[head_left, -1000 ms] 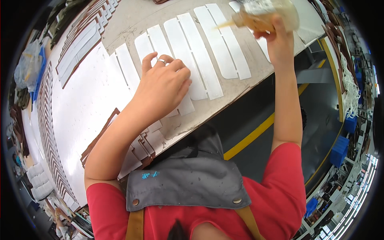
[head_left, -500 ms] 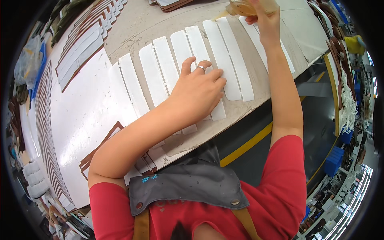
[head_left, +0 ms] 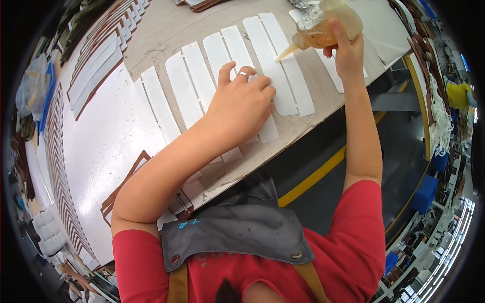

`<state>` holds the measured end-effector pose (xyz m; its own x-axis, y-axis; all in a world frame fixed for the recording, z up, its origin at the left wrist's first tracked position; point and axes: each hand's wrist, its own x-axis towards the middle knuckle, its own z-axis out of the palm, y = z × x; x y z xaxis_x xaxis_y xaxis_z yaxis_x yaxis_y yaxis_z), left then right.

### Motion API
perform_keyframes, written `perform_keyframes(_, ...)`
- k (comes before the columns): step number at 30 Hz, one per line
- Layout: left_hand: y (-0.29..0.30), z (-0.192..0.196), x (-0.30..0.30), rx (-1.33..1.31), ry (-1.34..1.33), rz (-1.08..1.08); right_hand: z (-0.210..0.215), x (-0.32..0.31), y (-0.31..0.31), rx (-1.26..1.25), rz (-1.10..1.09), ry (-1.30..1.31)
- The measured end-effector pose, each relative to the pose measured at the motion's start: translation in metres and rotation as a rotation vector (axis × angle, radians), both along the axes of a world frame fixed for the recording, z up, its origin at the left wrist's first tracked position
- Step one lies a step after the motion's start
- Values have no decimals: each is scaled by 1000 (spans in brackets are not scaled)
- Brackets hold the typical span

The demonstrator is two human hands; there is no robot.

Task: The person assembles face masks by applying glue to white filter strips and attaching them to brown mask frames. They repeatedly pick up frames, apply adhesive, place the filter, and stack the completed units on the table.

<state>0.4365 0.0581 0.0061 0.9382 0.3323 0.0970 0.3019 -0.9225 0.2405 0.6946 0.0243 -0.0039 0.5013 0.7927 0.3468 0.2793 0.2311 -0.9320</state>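
The left hand point(head_left: 241, 108) lies palm down, fingers spread narrow and flat, pressing on a row of white strips point(head_left: 212, 65) laid side by side on the bench point(head_left: 166, 30). One ring point(head_left: 243, 74) shows on a finger of that hand. About eight strips can be counted in the row, though the hand and forearm cover parts of several, so the exact count cannot be told. The right hand point(head_left: 346, 50) is closed around one amber squeeze bottle point(head_left: 326, 26), held above the far right end of the row; the bottle's pointed nozzle point(head_left: 284, 53) aims down and left, its tip just over one strip, and whether it touches cannot be told. A large white sheet point(head_left: 101, 146) lies on the bench to the left of the row. Further white strips with brown backing point(head_left: 96, 76) are stacked near the bench's upper left edge, and more brown-edged pieces point(head_left: 121, 194) lie under the left forearm. One yellow floor line point(head_left: 316, 174) runs below the bench edge. The person wears a red shirt point(head_left: 353, 242) and a grey apron point(head_left: 237, 232).
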Motion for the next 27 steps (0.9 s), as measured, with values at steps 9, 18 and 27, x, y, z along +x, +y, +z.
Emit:
perform_keyframes(9,-1,1,2,26,33,11,6,-21,-63,-55,31,108)
perform_keyframes(18,0,2,3,33,4,6,10,-12,-47,141,80,284)
perform_keyframes(27,2,-2,5,11,5,12,10,3,62,205,-2,-9)
